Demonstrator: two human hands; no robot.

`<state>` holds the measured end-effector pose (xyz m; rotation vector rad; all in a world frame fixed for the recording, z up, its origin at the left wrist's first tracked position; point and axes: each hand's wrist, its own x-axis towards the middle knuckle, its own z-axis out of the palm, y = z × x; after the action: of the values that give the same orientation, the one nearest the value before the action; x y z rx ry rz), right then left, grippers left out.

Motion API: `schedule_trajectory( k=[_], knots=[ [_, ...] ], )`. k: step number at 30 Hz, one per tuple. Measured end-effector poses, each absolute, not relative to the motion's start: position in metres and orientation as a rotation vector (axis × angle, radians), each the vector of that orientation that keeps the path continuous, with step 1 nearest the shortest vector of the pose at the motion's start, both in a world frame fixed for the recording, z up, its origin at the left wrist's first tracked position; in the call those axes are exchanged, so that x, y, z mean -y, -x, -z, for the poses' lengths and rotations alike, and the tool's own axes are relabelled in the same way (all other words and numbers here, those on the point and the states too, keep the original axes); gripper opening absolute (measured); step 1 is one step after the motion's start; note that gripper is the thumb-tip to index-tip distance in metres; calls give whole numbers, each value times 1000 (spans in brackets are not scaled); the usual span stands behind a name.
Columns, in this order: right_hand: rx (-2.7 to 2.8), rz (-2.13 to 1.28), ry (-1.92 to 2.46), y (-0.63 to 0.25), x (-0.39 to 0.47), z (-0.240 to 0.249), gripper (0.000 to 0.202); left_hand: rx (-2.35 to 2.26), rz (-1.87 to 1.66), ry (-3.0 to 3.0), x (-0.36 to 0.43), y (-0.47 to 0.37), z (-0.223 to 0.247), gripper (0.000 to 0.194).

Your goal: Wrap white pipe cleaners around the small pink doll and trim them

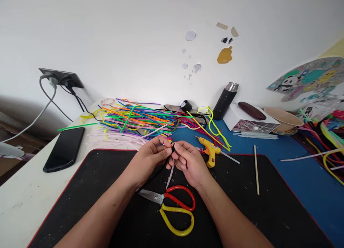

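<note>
Two bare hands pinching a black fuzzy strand [173, 147] between them, above a black mat [236, 201].
Left hand [152, 156]: thumb and fingers together, clamped on the black strand, its tail running down toward the wrist. Right hand [192, 164]: thumb and fingertips closed on the same strand's end, fingertips close to the left's. Pale lilac strand [170, 178] hangs just below the grip; cannot tell which hand has it. Nearer the wearer than the grip: scissors [161, 198], red and yellow handles. Just right of grip: yellow glue gun [211, 152]; farther right, thin wooden stick [256, 169]. Beyond grip, leftward: heap of coloured strands [137, 116]. Well left: dark phone [64, 147].
</note>
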<state>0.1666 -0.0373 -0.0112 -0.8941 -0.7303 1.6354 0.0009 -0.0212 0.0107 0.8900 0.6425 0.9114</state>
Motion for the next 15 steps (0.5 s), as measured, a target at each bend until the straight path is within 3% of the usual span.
schedule_trajectory(
  k=[7, 15],
  knots=[
    [725, -1528, 971, -165, 35, 11, 38, -727, -843, -1070, 19, 1, -9, 43],
    [781, -1419, 984, -162, 36, 11, 33, -970, -881, -1347, 22, -1, -6, 23]
  ],
)
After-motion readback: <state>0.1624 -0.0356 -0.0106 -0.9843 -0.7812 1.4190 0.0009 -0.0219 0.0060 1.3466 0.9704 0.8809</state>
